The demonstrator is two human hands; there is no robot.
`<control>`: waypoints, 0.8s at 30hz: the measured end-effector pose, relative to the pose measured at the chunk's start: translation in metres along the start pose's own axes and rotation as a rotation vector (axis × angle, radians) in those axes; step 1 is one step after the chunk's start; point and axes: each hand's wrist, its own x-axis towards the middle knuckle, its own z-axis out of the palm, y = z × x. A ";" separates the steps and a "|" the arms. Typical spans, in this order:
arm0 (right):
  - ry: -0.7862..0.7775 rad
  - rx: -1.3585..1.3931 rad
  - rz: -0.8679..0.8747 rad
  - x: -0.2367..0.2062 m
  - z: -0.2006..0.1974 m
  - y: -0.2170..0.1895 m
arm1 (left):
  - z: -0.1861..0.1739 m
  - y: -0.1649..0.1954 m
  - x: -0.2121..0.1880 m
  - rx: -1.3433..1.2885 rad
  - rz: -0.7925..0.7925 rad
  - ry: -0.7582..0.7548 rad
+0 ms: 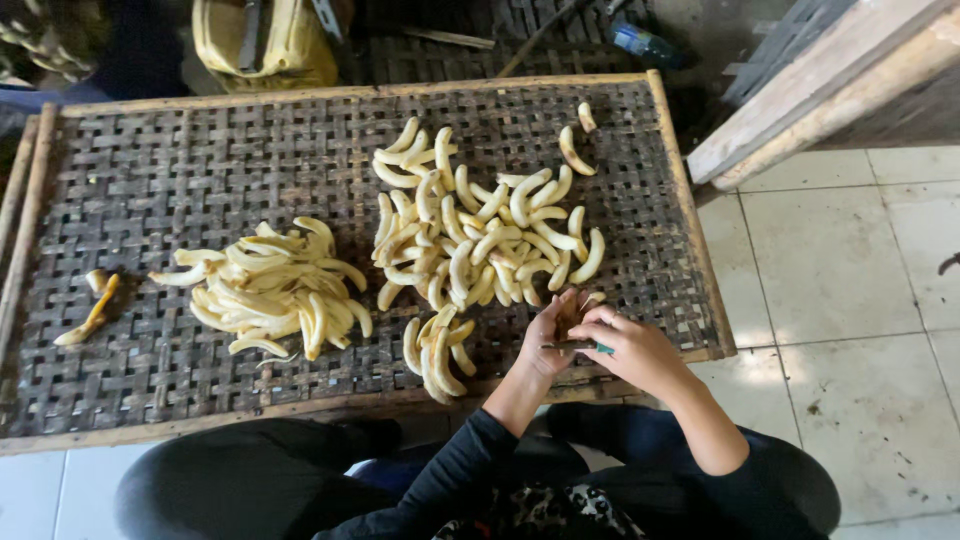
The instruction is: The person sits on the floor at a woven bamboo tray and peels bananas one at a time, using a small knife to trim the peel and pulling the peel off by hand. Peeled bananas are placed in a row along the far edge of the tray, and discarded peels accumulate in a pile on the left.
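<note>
Left hand: the left hand point(545, 340) was cupped at the near edge of the woven tray point(150, 180), fingers curled shut round a peeled banana point(583, 301).
Right hand: the right hand point(630, 345) sat just beside it, fingers closed on a small knife point(578, 346) with a green handle, blade pointing left.
Near pile: a small heap of bananas point(437, 345) lay just left of the hands.
Middle pile: a big heap of whole bananas point(480, 235) sat beyond the hands.
Left pile: sliced strips point(270, 290) lay well to the left.
Far side: a yellow container point(265, 40) stood past the tray.
</note>
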 end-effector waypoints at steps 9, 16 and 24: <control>0.000 0.256 0.266 -0.031 -0.009 0.079 | -0.015 -0.070 0.040 0.116 -0.177 0.254; -0.080 0.753 0.841 -0.050 -0.028 0.132 | -0.022 -0.103 0.033 0.245 -0.300 0.481; -0.023 0.878 1.087 -0.066 -0.026 0.142 | -0.047 -0.131 0.040 0.746 -0.147 0.316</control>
